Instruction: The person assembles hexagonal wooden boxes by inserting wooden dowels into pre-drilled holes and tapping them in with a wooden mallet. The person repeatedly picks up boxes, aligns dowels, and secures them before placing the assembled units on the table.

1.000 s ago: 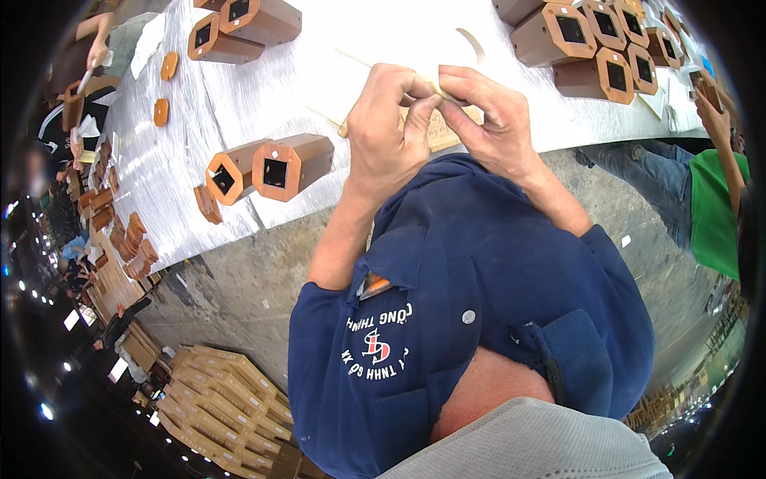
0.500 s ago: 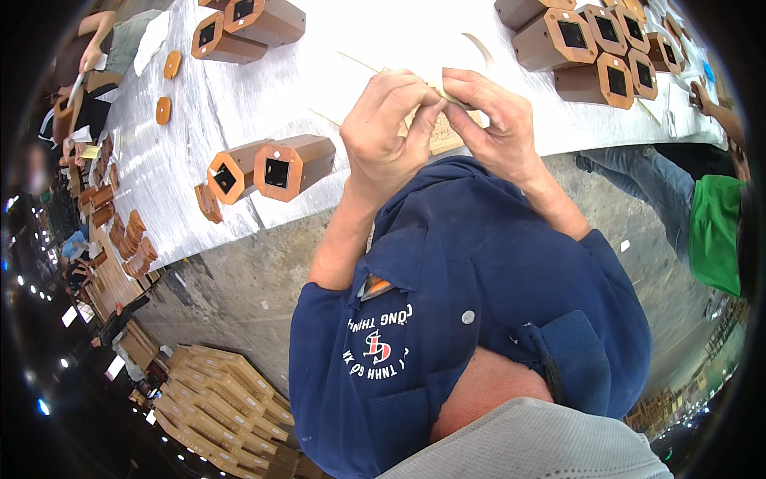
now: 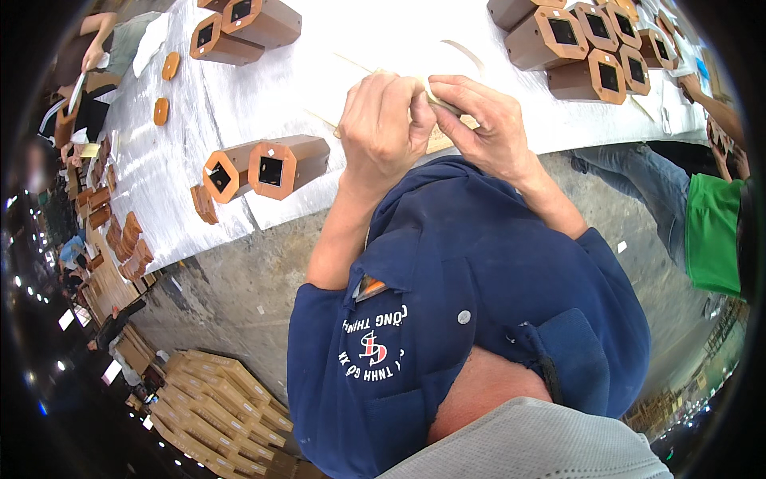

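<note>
Close together over the table's near edge, my left hand (image 3: 381, 116) and my right hand (image 3: 483, 121) are both closed, fingertips pinching a small pale yellowish piece (image 3: 427, 89). Bright glare and the fingers hide most of it, so its exact kind cannot be made out. Beneath the hands, part of a tan printed sheet or board (image 3: 440, 142) shows on the table. To the left of my left hand lie two brown octagonal wooden tubes (image 3: 289, 165) with dark square openings. A thin curved pale strip (image 3: 464, 53) rests on the table beyond my right hand.
More brown octagonal tubes (image 3: 563, 36) are stacked at the far right, others (image 3: 259, 22) at the far left. Small orange-brown plates (image 3: 162, 112) lie on the shiny-covered table (image 3: 191, 144). A person in green (image 3: 712, 231) stands at right. Stacked cartons (image 3: 215, 407) are lower left.
My hands have turned slightly and pressed closer round the pale piece, with my left fingers curling more. The tan sheet is more covered now. The person at right has moved an arm.
</note>
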